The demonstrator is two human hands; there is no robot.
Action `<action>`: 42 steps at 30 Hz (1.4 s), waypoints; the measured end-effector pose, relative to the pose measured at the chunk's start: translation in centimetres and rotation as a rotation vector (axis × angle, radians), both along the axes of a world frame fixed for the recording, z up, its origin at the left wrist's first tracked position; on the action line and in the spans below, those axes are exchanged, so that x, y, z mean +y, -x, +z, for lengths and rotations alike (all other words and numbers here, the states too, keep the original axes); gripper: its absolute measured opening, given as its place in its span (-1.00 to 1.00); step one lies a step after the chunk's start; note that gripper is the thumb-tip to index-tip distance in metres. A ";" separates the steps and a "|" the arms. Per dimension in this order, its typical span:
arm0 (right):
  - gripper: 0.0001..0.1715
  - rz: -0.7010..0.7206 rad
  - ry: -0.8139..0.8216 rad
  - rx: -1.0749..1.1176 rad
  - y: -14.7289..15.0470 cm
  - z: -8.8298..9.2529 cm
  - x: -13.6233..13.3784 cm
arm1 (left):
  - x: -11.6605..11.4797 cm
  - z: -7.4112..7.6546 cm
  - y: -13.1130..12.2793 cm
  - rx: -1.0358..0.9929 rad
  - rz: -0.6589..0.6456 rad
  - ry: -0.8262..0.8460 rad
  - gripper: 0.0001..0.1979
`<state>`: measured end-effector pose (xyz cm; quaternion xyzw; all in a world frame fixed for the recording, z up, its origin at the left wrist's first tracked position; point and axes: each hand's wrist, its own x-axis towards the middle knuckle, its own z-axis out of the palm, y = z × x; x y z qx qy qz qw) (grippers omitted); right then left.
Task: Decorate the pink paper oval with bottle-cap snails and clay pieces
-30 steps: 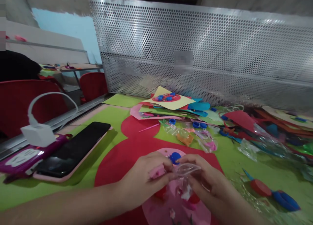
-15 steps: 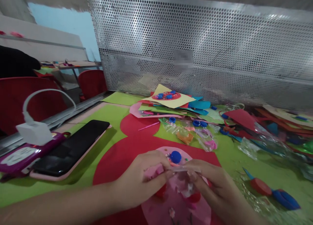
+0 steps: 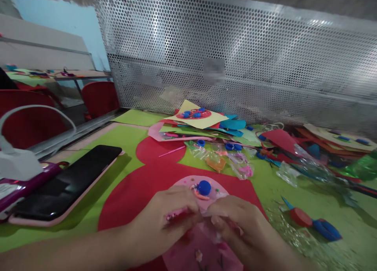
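I see left hand (image 3: 173,200) holding a small pink piece (image 3: 176,213) | right hand (image 3: 244,218) pinching clear plastic (image 3: 215,214); can't tell if left pinches it too | hands close together over pink paper (image 3: 181,257), near edge of desk (image 3: 91,137)

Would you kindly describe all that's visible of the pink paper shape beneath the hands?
The pink shape looks like rounded, thin paper, lying flat on a larger red sheet. Near its far edge sit a blue disc and small coloured bits; a pale, flower-like piece lies nearer. Its near end leaves the frame. The left hand and right hand cover its middle; whether they touch it is unclear.
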<state>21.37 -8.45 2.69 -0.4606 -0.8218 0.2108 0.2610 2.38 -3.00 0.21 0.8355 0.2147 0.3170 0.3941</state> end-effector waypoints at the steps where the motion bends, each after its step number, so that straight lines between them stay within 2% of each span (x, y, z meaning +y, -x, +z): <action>1: -0.67 0.011 -0.022 -0.009 0.0 0.0 0.0 | 0.0 0.0 0.0 0.006 0.004 -0.006 -0.88; 5: -0.52 0.023 -0.169 -0.105 -0.1 -0.4 0.2 | -0.2 0.4 0.1 0.063 0.006 -0.038 -0.93; 8: -0.45 0.066 -0.266 -0.158 0.2 -0.6 0.2 | -0.4 0.7 0.0 0.082 -0.051 -0.085 -0.95; 12: -0.38 0.100 -0.339 -0.185 0.6 -0.5 -0.2 | -0.6 0.5 0.0 0.086 -0.147 -0.187 -0.84; 15: -0.31 0.088 -0.376 -0.186 0.7 -0.3 -0.4 | -0.6 0.2 0.0 0.064 -0.159 -0.208 -0.74; 18: -0.33 0.094 -0.435 -0.192 0.8 -0.3 -0.3 | -0.5 0.0 0.2 0.069 -0.136 -0.194 -0.76; 21: -0.46 0.092 -0.476 -0.170 0.2 -0.4 0.0 | -0.2 0.5 0.5 0.088 -0.099 -0.143 -0.86; 23: -0.55 -0.029 -0.357 -0.098 -0.8 -0.3 0.3 | 0.4 0.9 0.8 0.134 -0.082 -0.174 -0.94; 24: -0.58 -0.141 -0.271 -0.040 -1.4 -0.2 0.6 | 0.8 1.0 1.0 0.172 -0.055 -0.215 -0.97; 25: -0.61 -0.288 -0.148 0.017 -2.2 -0.1 1.0 | 1.4 1.0 1.1 0.212 -0.006 -0.255 -0.91; 26: -0.65 -0.419 -0.101 0.061 -3.1 -0.1 1.5 | 2.0 0.9 1.1 0.256 0.076 -0.285 -0.87; 28: -0.77 -0.589 -0.017 0.090 -4.9 -0.2 2.8 | 3.3 0.4 1.2 0.356 0.210 -0.330 -0.76; 29: -0.76 -0.660 0.012 0.113 -5.8 -0.4 3.6 | 3.9 0.1 1.2 0.404 0.232 -0.330 -0.72; 32: -0.76 -0.763 -0.061 0.141 -7.9 -1.5 5.6 | 5.2 -0.8 1.3 0.506 0.214 -0.273 -0.60; 35: -0.52 -0.832 -0.136 0.131 -8.9 -2.2 6.4 | 5.7 -1.0 1.6 0.545 0.162 -0.226 -0.47; 37: -0.36 -0.801 -0.194 0.030 -8.7 -1.9 5.8 | 5.5 -0.9 1.9 0.542 0.136 -0.231 -0.28; 38: -0.36 -0.732 -0.214 -0.080 -8.3 -1.6 5.2 | 5.2 -0.7 1.9 0.527 0.115 -0.253 -0.16; 40: -0.47 -0.453 -0.141 -0.237 -7.3 -0.7 3.9 | 4.0 -0.3 1.9 0.466 0.028 -0.336 0.04; 42: -0.63 -0.287 0.047 -0.258 -6.3 0.0 2.6 | 2.3 0.3 1.5 0.406 -0.142 -0.434 0.06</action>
